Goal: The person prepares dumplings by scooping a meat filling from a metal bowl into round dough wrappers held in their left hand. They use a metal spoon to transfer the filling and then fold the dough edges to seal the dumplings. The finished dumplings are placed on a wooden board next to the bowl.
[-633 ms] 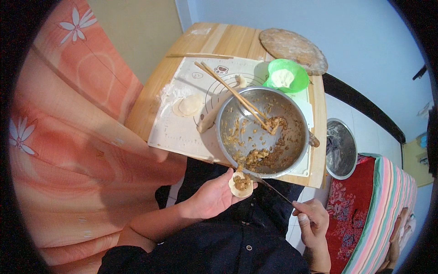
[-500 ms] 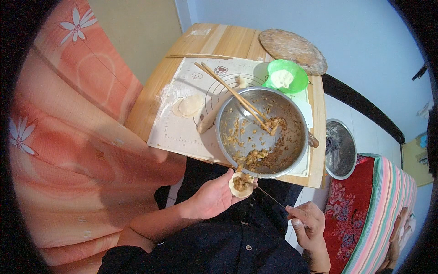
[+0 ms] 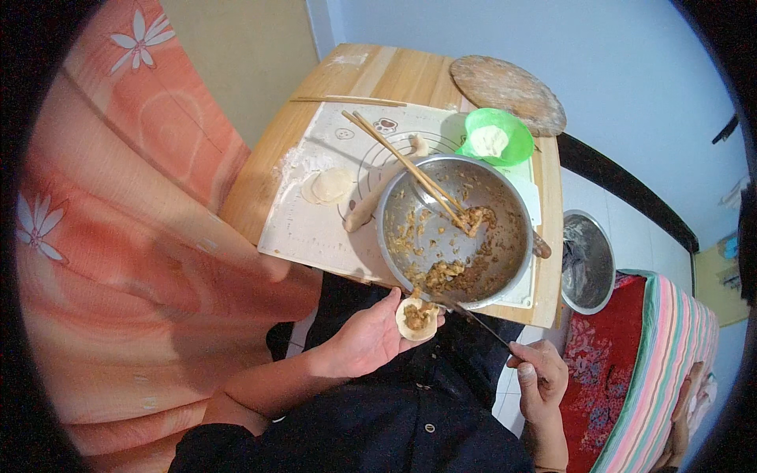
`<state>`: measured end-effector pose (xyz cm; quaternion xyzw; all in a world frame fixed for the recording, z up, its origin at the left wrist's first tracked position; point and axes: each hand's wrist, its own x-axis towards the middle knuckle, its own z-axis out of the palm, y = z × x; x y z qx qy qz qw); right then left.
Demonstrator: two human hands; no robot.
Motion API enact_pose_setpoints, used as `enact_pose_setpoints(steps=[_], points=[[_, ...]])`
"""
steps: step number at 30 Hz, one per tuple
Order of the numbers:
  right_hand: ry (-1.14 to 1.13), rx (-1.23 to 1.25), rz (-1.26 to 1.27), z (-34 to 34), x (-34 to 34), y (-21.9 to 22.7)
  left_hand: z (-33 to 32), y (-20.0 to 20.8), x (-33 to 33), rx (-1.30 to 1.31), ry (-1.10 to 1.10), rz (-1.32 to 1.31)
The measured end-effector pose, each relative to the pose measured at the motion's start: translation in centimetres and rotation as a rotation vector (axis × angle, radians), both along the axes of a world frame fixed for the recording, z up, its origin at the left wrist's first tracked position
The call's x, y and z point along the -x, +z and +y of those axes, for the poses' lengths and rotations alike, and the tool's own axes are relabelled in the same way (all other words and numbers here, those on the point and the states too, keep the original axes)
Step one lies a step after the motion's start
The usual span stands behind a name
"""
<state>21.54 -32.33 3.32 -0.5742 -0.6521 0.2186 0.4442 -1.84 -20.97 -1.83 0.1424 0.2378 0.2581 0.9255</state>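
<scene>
Shifted since the earlier frame: dark utensil [image 3: 486,329], its tip drawn back from the filling [image 3: 418,318] toward the steel bowl [image 3: 438,244]. Left to right: dough rounds [image 3: 331,187] on a floured mat [image 3: 296,236], presumably to prevent sticking; left hand [image 3: 367,337] cupping the filled wrapper [image 3: 418,336] beside the bowl rim, probably to steady it; right hand [image 3: 540,377] pinching the utensil handle, likely for fine control.
</scene>
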Motion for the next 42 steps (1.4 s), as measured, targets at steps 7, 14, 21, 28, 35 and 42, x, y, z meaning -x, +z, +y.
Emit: enact_pose_setpoints(steps=[7, 14, 21, 28, 35, 42], points=[[0.085, 0.04, -0.023, 0.0, 0.0, 0.2, 0.0, 0.0, -0.1, -0.001, 0.002, 0.013], [0.033, -0.072, -0.071, -0.2, -0.3, 0.0, 0.1, 0.1, 0.1, -0.002, -0.017, -0.01], [0.086, -0.088, -0.07, 0.2, -0.3, -1.1, 0.1, 0.2, -0.1, 0.001, -0.005, -0.005], [0.176, -0.098, -0.132, 0.3, -0.6, -1.0, 0.2, 0.3, 0.0, -0.006, -0.017, -0.028], [0.06, -0.131, -0.08, 0.2, -0.5, -0.9, 0.1, 0.3, 0.0, -0.007, -0.011, -0.009], [0.126, -0.143, -0.084, 0.4, -0.7, -1.8, 0.1, 0.3, 0.0, -0.013, -0.015, -0.009]])
